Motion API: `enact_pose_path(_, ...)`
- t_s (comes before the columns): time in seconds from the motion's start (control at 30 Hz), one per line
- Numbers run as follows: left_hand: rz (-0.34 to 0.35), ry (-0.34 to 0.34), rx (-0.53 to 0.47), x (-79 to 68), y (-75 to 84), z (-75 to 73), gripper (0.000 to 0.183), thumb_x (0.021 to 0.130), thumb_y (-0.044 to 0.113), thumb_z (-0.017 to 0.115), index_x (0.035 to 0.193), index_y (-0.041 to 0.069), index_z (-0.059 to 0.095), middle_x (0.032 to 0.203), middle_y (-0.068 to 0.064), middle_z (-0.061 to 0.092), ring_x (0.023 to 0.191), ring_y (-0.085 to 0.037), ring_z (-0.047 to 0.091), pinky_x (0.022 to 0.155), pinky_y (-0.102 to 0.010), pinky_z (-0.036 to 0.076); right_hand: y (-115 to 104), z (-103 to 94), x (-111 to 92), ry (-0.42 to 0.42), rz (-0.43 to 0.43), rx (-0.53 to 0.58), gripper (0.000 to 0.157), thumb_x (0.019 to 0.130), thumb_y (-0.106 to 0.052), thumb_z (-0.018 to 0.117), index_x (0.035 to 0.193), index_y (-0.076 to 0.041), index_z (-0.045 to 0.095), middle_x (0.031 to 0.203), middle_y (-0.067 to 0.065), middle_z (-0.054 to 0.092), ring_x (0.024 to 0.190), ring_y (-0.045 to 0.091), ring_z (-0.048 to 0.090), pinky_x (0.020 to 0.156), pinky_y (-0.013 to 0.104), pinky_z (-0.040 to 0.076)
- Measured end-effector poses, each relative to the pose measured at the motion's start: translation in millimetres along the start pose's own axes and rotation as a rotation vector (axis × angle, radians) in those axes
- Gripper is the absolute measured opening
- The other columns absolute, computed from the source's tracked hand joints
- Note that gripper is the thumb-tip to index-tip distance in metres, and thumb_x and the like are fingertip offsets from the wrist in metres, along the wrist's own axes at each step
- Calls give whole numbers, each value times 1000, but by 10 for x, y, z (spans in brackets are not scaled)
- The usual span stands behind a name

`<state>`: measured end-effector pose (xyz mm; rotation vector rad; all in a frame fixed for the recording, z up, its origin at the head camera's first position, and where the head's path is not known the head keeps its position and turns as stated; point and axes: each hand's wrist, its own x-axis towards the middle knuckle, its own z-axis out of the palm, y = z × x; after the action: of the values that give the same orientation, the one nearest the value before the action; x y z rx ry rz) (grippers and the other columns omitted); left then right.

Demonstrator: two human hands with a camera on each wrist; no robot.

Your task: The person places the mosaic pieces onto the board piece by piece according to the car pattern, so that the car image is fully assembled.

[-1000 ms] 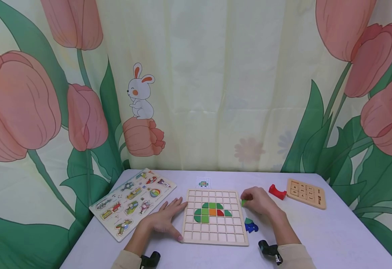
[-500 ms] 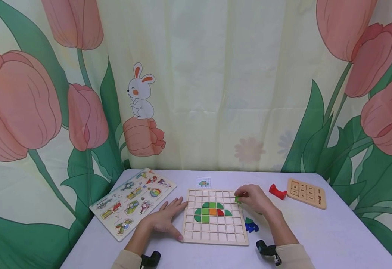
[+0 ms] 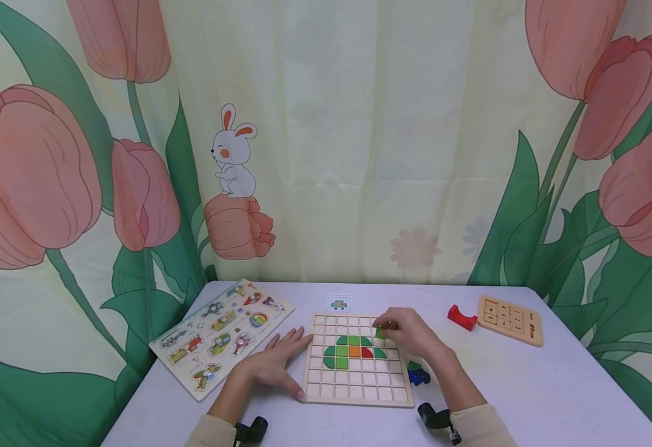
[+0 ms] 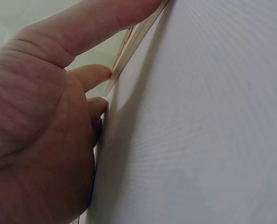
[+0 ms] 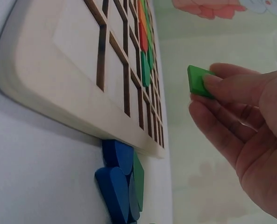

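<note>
One green square tile (image 5: 195,82), pinched by your right hand (image 3: 410,333); left hand (image 3: 273,362), fingers extended, against gridded wooden board (image 3: 362,392); level tile before lowering.

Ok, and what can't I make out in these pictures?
Head view: wording on the tan tablet, too small; some grid board cells, covered by the right hand.
Left wrist view: the grid board's top face, seen nearly edge-on, partly behind the left hand.
Right wrist view: part of the blue pieces, cut off below.
</note>
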<state>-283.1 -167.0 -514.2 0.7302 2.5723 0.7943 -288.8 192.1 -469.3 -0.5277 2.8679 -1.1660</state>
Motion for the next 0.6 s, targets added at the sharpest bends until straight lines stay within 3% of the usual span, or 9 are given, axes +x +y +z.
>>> enact_pose_path(0.27,-4,0,-7,-2,2,4,127,63,58,92,167,28,26,176,-8,11,164,-33,3,130,-62,-3,-70,76,3,-48,-81,12,23,93,-4,75,114,-10,80,99,-5,73,84,14,63,75,17,56)
enact_pose_path(0.6,9,6,0,-11,16,3,127,64,56,93,167,23,26,176,-13,11,164,-35,3,130,-63,-3,-194,189,1,-118,-121,28,22,95,-2,72,115,-7,78,101,-1,73,86,14,63,76,22,59)
